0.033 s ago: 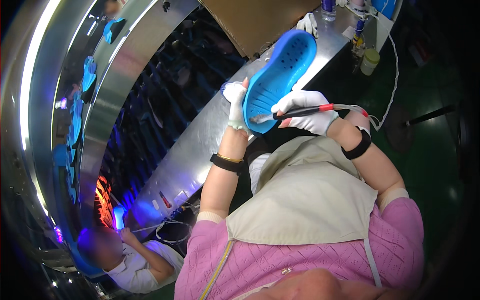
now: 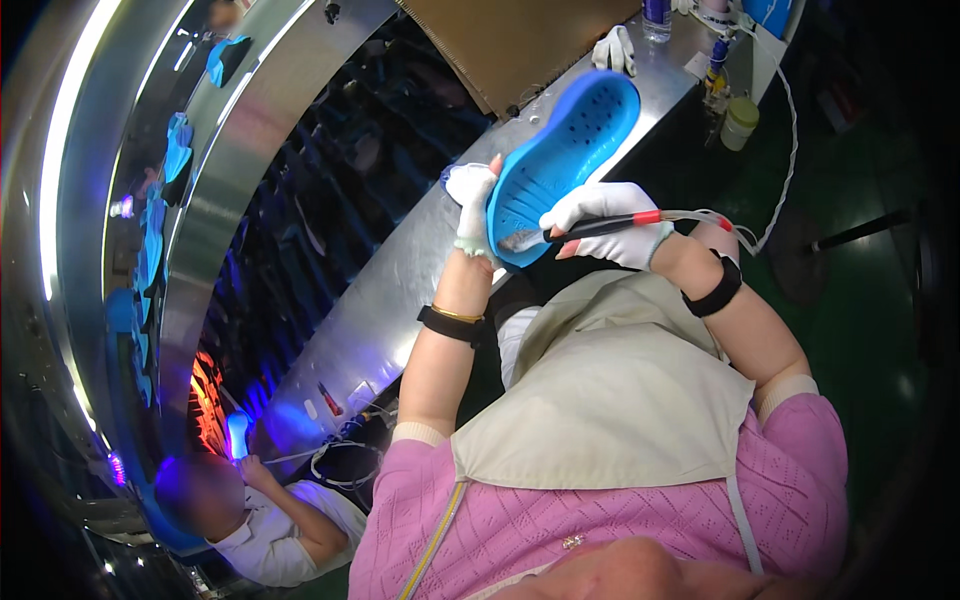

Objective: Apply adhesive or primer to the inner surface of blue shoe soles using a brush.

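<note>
A blue shoe sole (image 2: 578, 132) with raised walls is held up and tilted in front of me, its dotted end pointing to the far right and its ridged end near me. My left hand (image 2: 472, 195), in a white glove with bare fingertips showing, grips its left edge. In my gloved right hand (image 2: 612, 222) is a brush (image 2: 600, 228) with a dark handle and a red band, thin clear tubing running from its back end. The brush's pale bristles touch the inside of the sole at the ridged near end.
A metal ledge (image 2: 350, 290) runs diagonally beneath my hands, beside a dark conveyor (image 2: 330, 150). White gloves (image 2: 614, 50), a bottle (image 2: 657, 18) and a lidded jar (image 2: 740, 122) stand at the far end. Blue soles (image 2: 150, 240) line a rack at left. Another person (image 2: 285, 525) works at lower left.
The sole's far end has swung slightly right and nearer to me. The brush has shifted slightly left inside the near end. Both hands keep their hold.
</note>
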`<state>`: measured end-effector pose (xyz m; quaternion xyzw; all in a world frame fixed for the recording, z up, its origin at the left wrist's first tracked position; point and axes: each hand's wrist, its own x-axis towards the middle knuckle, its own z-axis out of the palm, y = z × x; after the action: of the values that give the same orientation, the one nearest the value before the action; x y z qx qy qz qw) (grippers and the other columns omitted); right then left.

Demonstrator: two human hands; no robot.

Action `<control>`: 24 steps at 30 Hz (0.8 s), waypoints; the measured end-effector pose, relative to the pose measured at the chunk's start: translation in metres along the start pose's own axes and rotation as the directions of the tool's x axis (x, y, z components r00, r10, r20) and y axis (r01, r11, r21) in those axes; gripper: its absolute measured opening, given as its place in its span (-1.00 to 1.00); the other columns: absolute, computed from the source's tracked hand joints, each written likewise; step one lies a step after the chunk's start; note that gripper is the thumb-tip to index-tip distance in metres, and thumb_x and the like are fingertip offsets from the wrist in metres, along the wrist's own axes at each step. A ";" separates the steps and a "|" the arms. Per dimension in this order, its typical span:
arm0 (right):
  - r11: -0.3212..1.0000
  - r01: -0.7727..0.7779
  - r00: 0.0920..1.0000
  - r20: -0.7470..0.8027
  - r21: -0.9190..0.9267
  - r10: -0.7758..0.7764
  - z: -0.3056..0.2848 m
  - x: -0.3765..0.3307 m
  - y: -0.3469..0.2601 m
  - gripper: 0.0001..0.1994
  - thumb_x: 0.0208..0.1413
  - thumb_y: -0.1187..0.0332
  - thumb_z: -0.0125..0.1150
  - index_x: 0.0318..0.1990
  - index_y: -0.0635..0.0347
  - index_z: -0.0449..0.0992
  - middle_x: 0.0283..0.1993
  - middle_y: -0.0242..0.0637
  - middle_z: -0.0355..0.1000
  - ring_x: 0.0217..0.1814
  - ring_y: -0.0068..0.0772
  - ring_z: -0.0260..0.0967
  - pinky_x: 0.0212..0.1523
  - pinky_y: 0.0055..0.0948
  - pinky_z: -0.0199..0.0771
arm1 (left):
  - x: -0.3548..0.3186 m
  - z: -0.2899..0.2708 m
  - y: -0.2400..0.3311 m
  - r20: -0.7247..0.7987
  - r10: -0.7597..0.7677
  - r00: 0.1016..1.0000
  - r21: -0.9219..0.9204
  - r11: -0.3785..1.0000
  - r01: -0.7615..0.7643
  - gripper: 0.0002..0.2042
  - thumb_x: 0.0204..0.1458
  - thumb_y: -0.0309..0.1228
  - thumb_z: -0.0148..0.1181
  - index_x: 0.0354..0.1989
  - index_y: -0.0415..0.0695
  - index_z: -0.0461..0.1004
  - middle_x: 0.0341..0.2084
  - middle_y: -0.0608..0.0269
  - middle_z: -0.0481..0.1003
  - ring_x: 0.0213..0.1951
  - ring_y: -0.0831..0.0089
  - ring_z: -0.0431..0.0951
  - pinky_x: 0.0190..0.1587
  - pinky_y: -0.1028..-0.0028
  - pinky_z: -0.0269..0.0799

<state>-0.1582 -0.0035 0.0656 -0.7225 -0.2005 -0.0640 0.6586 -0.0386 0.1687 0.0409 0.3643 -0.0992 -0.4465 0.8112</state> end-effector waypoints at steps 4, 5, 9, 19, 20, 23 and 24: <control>0.979 -0.204 0.966 0.157 -0.008 0.203 -0.008 -0.001 0.004 -0.77 -0.25 0.66 0.33 -0.36 0.22 0.54 -0.29 -0.34 0.49 -0.21 -0.53 0.42 -0.15 -0.54 0.45 | 0.001 -0.001 0.001 -0.266 -0.078 0.961 0.206 0.969 0.136 -0.48 0.07 -0.07 -0.04 0.19 0.00 0.19 0.01 0.12 0.34 -0.06 0.29 0.44 -0.05 0.28 0.42; 0.974 -0.218 0.958 0.176 -0.054 0.225 -0.013 0.001 0.002 -0.76 -0.27 0.68 0.33 -0.37 0.22 0.56 -0.31 -0.34 0.50 -0.22 -0.52 0.43 -0.19 -0.56 0.46 | -0.001 -0.001 0.002 -0.269 -0.116 0.956 0.243 0.952 0.184 -0.48 0.07 -0.07 -0.04 0.19 0.00 0.19 0.02 0.14 0.34 -0.06 0.30 0.43 -0.06 0.29 0.42; 0.983 -0.164 0.963 0.202 -0.086 0.179 -0.031 0.004 -0.011 -0.79 -0.26 0.58 0.38 -0.37 0.22 0.56 -0.31 -0.34 0.50 -0.23 -0.52 0.43 -0.14 -0.54 0.42 | -0.010 0.024 0.004 -0.183 -0.165 0.969 0.295 0.931 0.214 -0.48 0.00 -0.02 0.07 0.06 -0.08 0.28 -0.13 0.13 0.41 -0.17 0.32 0.47 -0.18 0.33 0.46; 0.943 -0.173 0.955 0.187 -0.283 0.231 -0.059 0.012 -0.017 -0.79 -0.27 0.57 0.37 -0.38 0.19 0.55 -0.34 -0.33 0.51 -0.27 -0.50 0.44 -0.19 -0.54 0.41 | -0.015 0.012 0.015 -0.259 -0.185 0.948 0.372 0.887 0.275 -0.43 0.06 0.03 -0.07 0.19 0.00 0.13 -0.04 0.03 0.35 -0.11 0.18 0.47 -0.16 0.21 0.50; 0.968 -0.148 0.970 0.160 -0.202 0.182 -0.059 0.013 -0.019 -0.80 -0.23 0.57 0.36 -0.36 0.22 0.54 -0.34 -0.35 0.50 -0.24 -0.52 0.44 -0.17 -0.54 0.41 | -0.019 0.013 0.015 -0.250 -0.138 0.958 0.359 0.906 0.224 -0.41 0.06 0.05 -0.07 0.19 -0.05 0.13 -0.04 0.00 0.35 -0.08 0.16 0.46 -0.15 0.20 0.49; 0.978 -0.210 0.976 -0.060 0.011 0.210 -0.035 0.009 -0.013 -0.85 -0.08 0.53 0.29 -0.31 0.20 0.50 -0.26 -0.37 0.48 -0.21 -0.57 0.41 -0.15 -0.57 0.40 | -0.018 0.013 -0.001 -0.105 0.091 0.990 0.214 0.975 -0.067 -0.35 0.06 0.11 -0.10 0.15 -0.17 0.16 -0.03 -0.03 0.35 -0.01 0.11 0.41 -0.07 0.21 0.46; 0.955 -0.277 0.941 -0.171 0.102 0.291 -0.020 0.007 -0.009 -0.90 -0.06 0.49 0.28 -0.36 0.18 0.50 -0.30 -0.38 0.46 -0.20 -0.56 0.40 -0.14 -0.55 0.37 | -0.013 0.014 -0.009 -0.138 0.156 0.978 0.058 0.987 -0.150 -0.36 0.07 0.13 -0.17 0.14 -0.17 0.20 -0.04 -0.06 0.37 -0.07 0.14 0.46 -0.04 0.17 0.42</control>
<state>-0.1522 -0.0214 0.0793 -0.7092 -0.0346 -0.0271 0.7036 -0.0592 0.1695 0.0467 0.4055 -0.0795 -0.3532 0.8393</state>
